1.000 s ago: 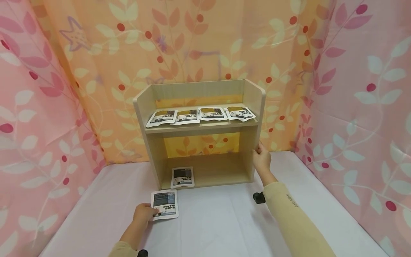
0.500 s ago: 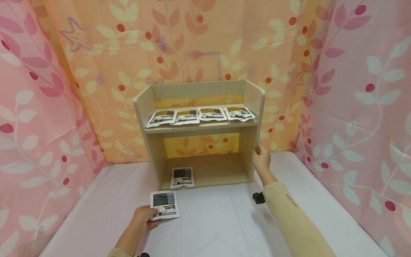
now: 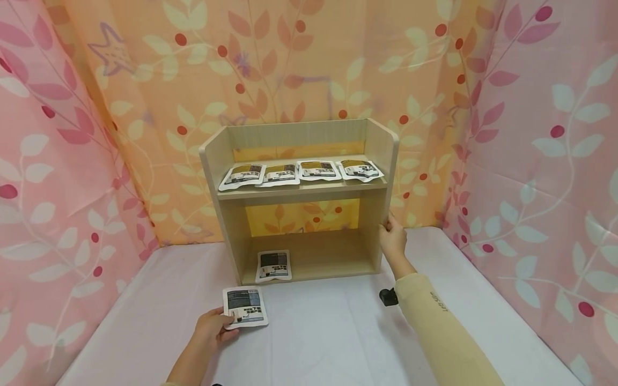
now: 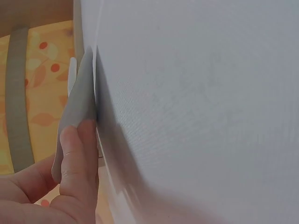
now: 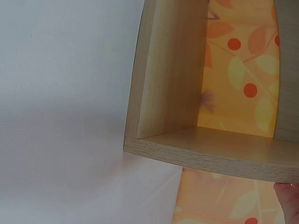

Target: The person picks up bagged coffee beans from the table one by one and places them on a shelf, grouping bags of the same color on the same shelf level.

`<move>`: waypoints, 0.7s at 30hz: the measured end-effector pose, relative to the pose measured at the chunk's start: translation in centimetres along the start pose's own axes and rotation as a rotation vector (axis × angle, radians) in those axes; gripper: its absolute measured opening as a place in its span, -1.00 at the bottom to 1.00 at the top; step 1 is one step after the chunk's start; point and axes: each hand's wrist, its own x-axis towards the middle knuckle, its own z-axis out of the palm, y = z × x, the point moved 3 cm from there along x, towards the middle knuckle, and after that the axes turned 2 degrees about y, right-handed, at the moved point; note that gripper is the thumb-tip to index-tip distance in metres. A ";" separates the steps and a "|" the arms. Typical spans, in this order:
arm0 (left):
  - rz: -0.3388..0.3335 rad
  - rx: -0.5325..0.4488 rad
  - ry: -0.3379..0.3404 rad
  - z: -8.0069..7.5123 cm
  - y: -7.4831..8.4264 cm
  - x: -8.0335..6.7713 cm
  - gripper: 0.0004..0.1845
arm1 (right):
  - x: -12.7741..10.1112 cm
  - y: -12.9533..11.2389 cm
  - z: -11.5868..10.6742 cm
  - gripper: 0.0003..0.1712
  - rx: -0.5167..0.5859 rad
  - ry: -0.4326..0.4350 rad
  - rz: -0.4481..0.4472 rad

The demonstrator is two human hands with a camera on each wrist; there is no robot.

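My left hand (image 3: 214, 326) pinches the left edge of a flat white pouch (image 3: 246, 305) with a dark printed panel, in front of the small wooden shelf (image 3: 299, 194). In the left wrist view the pouch's plain grey back (image 4: 77, 109) appears nearly edge-on, close over the white cloth, with fingers (image 4: 72, 158) against it. My right hand (image 3: 395, 238) holds the front edge of the shelf's right side panel; only a bit of that hand (image 5: 288, 198) enters the right wrist view. Another such pouch (image 3: 273, 265) lies at the left of the lower level.
On the upper level several similar pouches (image 3: 318, 170) lie in a row, some overlapping. White cloth (image 3: 328, 327) covers the tabletop. Patterned curtains (image 3: 299, 64) enclose the back and both sides. A black wrist device (image 3: 388, 296) sits by the right sleeve.
My left hand and its pouch have shifted slightly left, and more of the fingers show beneath the pouch. The right hand stays on the shelf's side panel.
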 end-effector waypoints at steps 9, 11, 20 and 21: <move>0.046 -0.015 -0.005 -0.2 0.4 -0.8 -0.35 | 0.0 0.0 0.0 -0.46 0.009 -0.005 0.003; 0.045 -0.011 -0.002 -0.2 0.6 -0.9 -0.36 | 0.0 -0.1 -0.1 -0.45 0.011 -0.005 0.005; 0.097 -0.009 -0.017 0.4 1.1 -1.5 -0.37 | 0.0 -0.1 -0.1 -0.44 0.012 -0.005 0.010; 0.105 -0.015 -0.024 0.4 1.1 -1.6 -0.37 | 0.0 -0.1 -0.1 -0.44 0.013 -0.006 0.012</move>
